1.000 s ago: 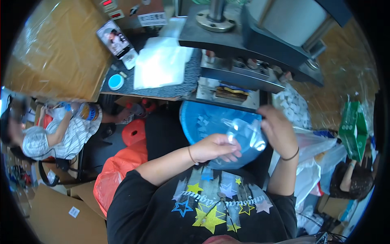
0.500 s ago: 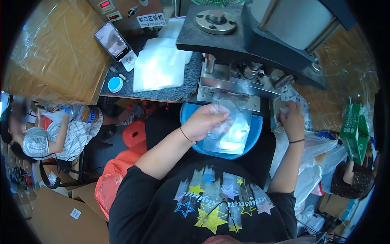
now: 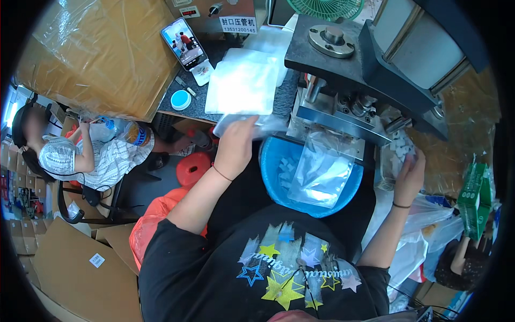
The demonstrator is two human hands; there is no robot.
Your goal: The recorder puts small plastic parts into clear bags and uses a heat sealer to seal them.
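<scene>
Left hand [image 3: 235, 146] grips a clear bag [image 3: 252, 124] by its near edge, fingers closed on it, at the front edge of the desk [image 3: 196, 107], just below the bag stack [image 3: 242, 86] lying on the desk. Right hand [image 3: 409, 173] is up at the right of the press [image 3: 365, 70], fingers curled on a clear bag of white pieces [image 3: 398, 153]; grip looks closed on it, exact hold partly hidden. Between the hands, in front of the body, a blue basin [image 3: 276, 185] sits below the press front edge, with a clear pouch [image 3: 322, 172] lying in it and small white pieces beside that. Phone [image 3: 184, 44] stands propped toward the back left part of the desk, screen lit; a round blue lid [image 3: 181, 100] lies near the desk's front left corner. Big plastic-wrapped carton [image 3: 102, 53] stands left of the desk. Green fan [image 3: 324, 6] behind the press at the top edge. Another person [image 3: 80, 155] sits well off to the left on a chair, holding something. Red stool [image 3: 194, 167] and orange bag [image 3: 150, 225] below the desk, left of the arm. Green box [image 3: 475, 201] far right.
</scene>
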